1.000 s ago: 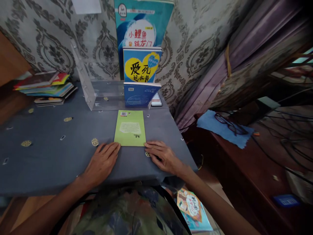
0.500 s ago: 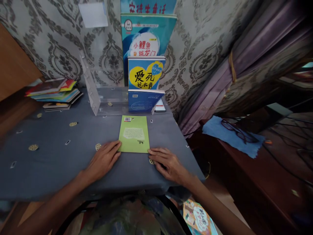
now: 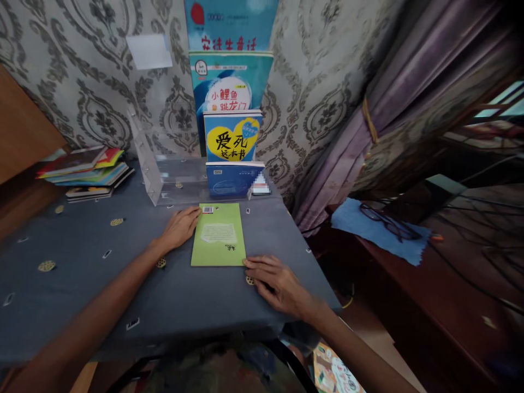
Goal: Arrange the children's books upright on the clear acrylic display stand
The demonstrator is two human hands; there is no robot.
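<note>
Book, green, lies flat on the worktop, long axis running near to far. Left hand touches its far left corner, right hand its near right corner — so neither is nearer; both sets of fingers lie loosely together, pinching nothing.

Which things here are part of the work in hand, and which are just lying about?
In use:
- green book, flat on the table
- left hand, at its upper left edge
- right hand, at its lower right corner
- possibly the clear rack behind

Lying about:
- book stack, left
- glasses on blue cloth, right
</note>
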